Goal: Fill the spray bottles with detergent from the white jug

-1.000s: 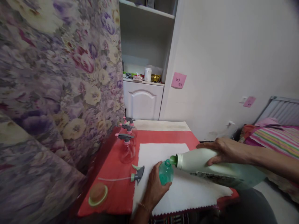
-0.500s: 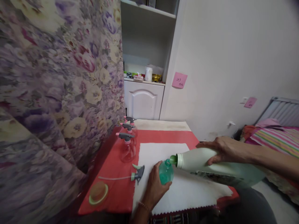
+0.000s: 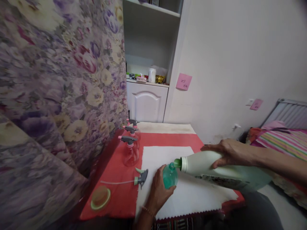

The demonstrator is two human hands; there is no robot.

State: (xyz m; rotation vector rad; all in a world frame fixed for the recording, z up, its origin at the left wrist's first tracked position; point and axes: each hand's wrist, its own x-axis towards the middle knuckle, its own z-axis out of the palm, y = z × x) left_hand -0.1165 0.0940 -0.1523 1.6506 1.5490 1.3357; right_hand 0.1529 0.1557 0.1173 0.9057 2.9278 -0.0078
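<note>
My left hand (image 3: 160, 185) is wrapped round a small green see-through spray bottle (image 3: 170, 177) with its top off, standing over the white cloth (image 3: 192, 198). In my right hand (image 3: 231, 155) is a big pale green jug (image 3: 203, 163), tipped on its side. The jug's green spout (image 3: 177, 163) points at the mouth of the small bottle. Whether liquid is running between them I cannot tell. Left of the cloth lies a grey and green spray nozzle (image 3: 141, 179) with its thin tube. A round cap (image 3: 100, 197) sits near the table's left corner.
Several clear spray bottles (image 3: 130, 155) with pink and grey nozzles stand in a row at the left edge of the red table (image 3: 115, 198). A floral curtain (image 3: 72, 95) hangs close on the left. Behind is a white cupboard (image 3: 147, 100); a bed (image 3: 280, 137) is at right.
Both hands keep nearly the same pose, jug tilted at the bottle. The whole view has shifted very slightly.
</note>
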